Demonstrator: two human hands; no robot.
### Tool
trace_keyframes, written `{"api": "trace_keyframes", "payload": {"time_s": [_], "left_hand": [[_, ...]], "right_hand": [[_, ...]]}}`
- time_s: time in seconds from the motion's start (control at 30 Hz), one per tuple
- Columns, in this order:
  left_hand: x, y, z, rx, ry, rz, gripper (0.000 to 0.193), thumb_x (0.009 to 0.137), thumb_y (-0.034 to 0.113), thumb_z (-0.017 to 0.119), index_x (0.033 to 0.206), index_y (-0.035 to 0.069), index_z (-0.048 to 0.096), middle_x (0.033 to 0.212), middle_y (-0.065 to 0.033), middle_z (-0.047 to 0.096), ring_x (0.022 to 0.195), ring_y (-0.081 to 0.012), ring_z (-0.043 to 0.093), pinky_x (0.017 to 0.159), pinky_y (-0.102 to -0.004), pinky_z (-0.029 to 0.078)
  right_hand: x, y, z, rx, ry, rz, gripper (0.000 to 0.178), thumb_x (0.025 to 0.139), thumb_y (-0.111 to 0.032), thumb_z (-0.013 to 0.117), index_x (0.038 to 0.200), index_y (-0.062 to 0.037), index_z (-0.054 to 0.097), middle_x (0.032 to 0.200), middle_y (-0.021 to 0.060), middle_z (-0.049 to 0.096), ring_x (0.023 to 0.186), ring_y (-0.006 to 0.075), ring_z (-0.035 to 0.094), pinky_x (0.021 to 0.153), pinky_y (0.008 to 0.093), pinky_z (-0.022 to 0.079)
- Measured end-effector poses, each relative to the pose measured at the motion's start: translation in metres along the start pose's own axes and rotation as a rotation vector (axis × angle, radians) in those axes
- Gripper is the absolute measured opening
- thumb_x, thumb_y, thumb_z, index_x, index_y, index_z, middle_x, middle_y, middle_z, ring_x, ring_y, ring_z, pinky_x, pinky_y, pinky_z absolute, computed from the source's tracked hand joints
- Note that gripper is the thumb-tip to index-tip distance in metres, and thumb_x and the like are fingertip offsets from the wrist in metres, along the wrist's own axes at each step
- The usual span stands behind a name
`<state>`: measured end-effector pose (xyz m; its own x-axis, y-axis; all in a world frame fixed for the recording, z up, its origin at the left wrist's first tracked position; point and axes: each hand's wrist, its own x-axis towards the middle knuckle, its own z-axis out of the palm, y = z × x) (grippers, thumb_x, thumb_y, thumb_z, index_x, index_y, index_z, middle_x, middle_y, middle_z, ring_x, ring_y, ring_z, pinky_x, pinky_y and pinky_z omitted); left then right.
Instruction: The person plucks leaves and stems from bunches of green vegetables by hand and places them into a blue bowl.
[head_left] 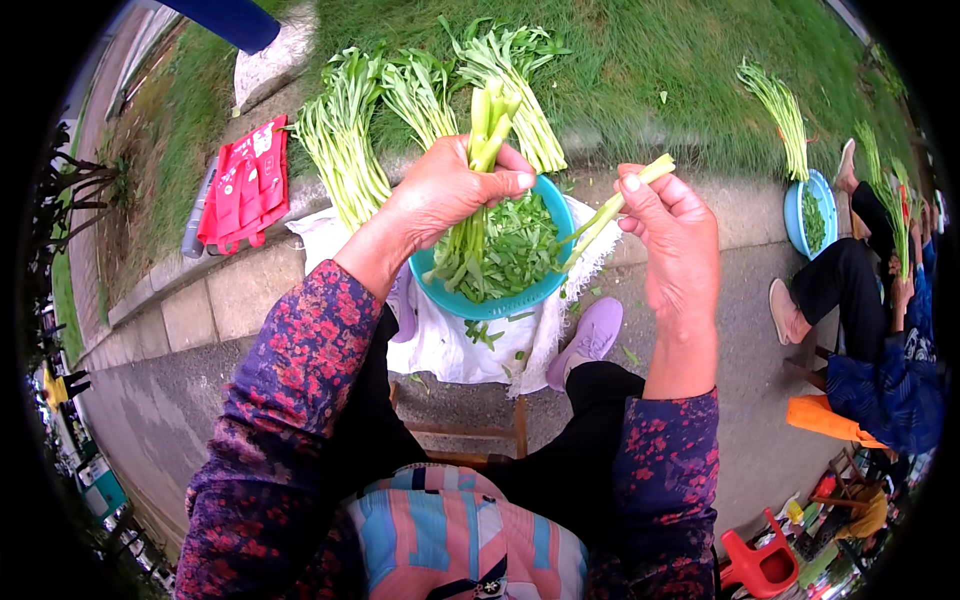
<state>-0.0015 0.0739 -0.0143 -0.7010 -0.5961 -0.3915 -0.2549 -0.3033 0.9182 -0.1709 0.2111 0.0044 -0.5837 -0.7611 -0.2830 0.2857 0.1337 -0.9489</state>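
Head view, outdoors: person is sitting facing a curb (235, 292), dark floral sleeves (310, 345) reaching forward. Teal round basin (500, 305) is resting on a white fringed cloth (450, 355) and is holding a heap of loose green leaves (525, 240). Lilac shoes (595, 335) are showing at either side of the cloth.

Left hand (445, 190) is grasping a bunch of leafy green stalks (490, 120) over the basin, thumb lying across it. Thick pale ends are pointing up and away from the body; the leafy part is hanging down over the basin's left side.

Right hand (665, 225) is pinching a single stalk (655, 170) between thumb and fingers, just right of the basin. Its thick end is sticking up past the fingers; the other end is slanting down leftward to the basin's right rim. Cannot tell whether it is touching.

Beyond the basin, three bundles of leafy stalks (345, 150) are lying side by side, tops on the grass (630, 90), stems pointing back toward the person. Left of them, a red bag (245, 185) is lying near the curb, a grey cylinder (200, 210) beside it.

Far right, a second person (870, 385) is sitting, holding stalks (903, 215) near a light-blue basin (816, 220). Lower right, a red plastic stool (760, 555) is standing on the pavement.
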Motion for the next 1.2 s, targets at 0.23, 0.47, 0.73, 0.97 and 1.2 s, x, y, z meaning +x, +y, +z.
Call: {"api": "trace_keyframes", "payload": {"time_s": [0.23, 0.47, 0.73, 0.97, 1.2], "left_hand": [[-0.01, 0.0, 0.034, -0.155, -0.178, -0.018, 0.036, 0.071, 0.008, 0.078, 0.103, 0.001, 0.063, 0.093, -0.0058, 0.067, 0.084, -0.0118, 0.063, 0.079, -0.0249, 0.051], [-0.004, -0.009, 0.033, -0.098, -0.123, -0.096, 0.021, 0.074, 0.014, 0.077, 0.088, 0.003, 0.066, 0.079, -0.0037, 0.067, 0.063, -0.0064, 0.055, 0.056, -0.021, 0.043], [-0.004, -0.001, 0.015, 0.074, -0.011, -0.054, 0.02, 0.074, 0.019, 0.076, 0.083, 0.004, 0.065, 0.072, -0.0016, 0.065, 0.056, -0.0055, 0.05, 0.05, -0.0197, 0.038], [-0.007, 0.004, 0.008, 0.255, 0.036, 0.009, 0.018, 0.072, 0.011, 0.077, 0.082, 0.003, 0.065, 0.074, 0.0002, 0.064, 0.066, -0.0062, 0.055, 0.063, -0.0219, 0.045], [-0.009, 0.006, 0.002, 0.326, -0.012, -0.005, 0.017, 0.072, 0.009, 0.077, 0.083, 0.002, 0.066, 0.075, -0.0008, 0.064, 0.069, -0.0076, 0.056, 0.066, -0.0238, 0.047]], "right_hand": [[-0.008, 0.005, 0.023, -0.062, -0.094, -0.024, 0.017, 0.079, -0.012, 0.072, 0.087, 0.0009, 0.064, 0.077, 0.0041, 0.065, 0.068, 0.0062, 0.058, 0.062, 0.0209, 0.047], [-0.006, 0.009, 0.024, -0.109, -0.115, -0.059, 0.017, 0.079, -0.01, 0.071, 0.084, 0.0018, 0.06, 0.073, 0.0049, 0.063, 0.064, 0.0071, 0.059, 0.057, 0.0208, 0.048], [0.002, 0.008, 0.003, -0.376, 0.138, -0.43, 0.012, 0.087, -0.005, 0.058, 0.097, -0.0004, 0.063, 0.081, 0.0057, 0.063, 0.068, 0.0109, 0.059, 0.062, 0.0247, 0.048], [-0.003, -0.002, 0.0, -0.783, -0.006, -0.639, 0.011, 0.085, -0.002, 0.059, 0.093, -0.0011, 0.066, 0.08, 0.0055, 0.062, 0.069, 0.0121, 0.058, 0.064, 0.0243, 0.046], [-0.003, 0.008, 0.002, -0.892, -0.102, -0.674, 0.01, 0.078, -0.005, 0.064, 0.088, -0.0044, 0.066, 0.08, 0.0102, 0.062, 0.073, 0.0296, 0.06, 0.065, 0.0366, 0.048]]}}
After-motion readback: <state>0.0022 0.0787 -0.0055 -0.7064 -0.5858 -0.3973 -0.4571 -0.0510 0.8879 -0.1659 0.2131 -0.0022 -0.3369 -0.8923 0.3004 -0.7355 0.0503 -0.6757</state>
